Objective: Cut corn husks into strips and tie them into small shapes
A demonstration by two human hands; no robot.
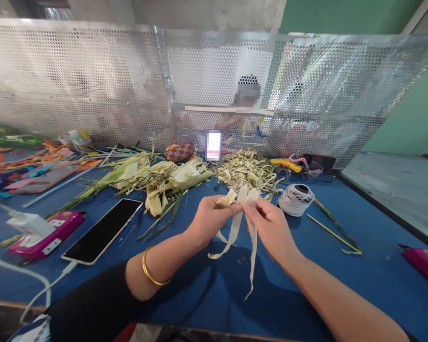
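Pale strips of corn husk [234, 228] are pinched between my two hands above the blue table, their thin ends dangling. My left hand [214, 216], with a gold bangle on the wrist, grips the strips from the left, fingers closed. From the other side my right hand [271, 223] holds them too, thumb and fingers pressed together. The two thumbs nearly meet. Behind them lies a heap of shredded husk [249, 168], with larger leafy husks [171, 178] to its left. A spool of white thread [296, 199] stands to the right of my right hand.
A phone [103, 230] on a charging cable lies left beside a magenta power strip [50, 232]. Colourful strips [50, 166] are scattered farther left. Yellow-handled scissors [285, 165] lie back right. A perforated metal screen [214, 71] borders the table, with people behind it.
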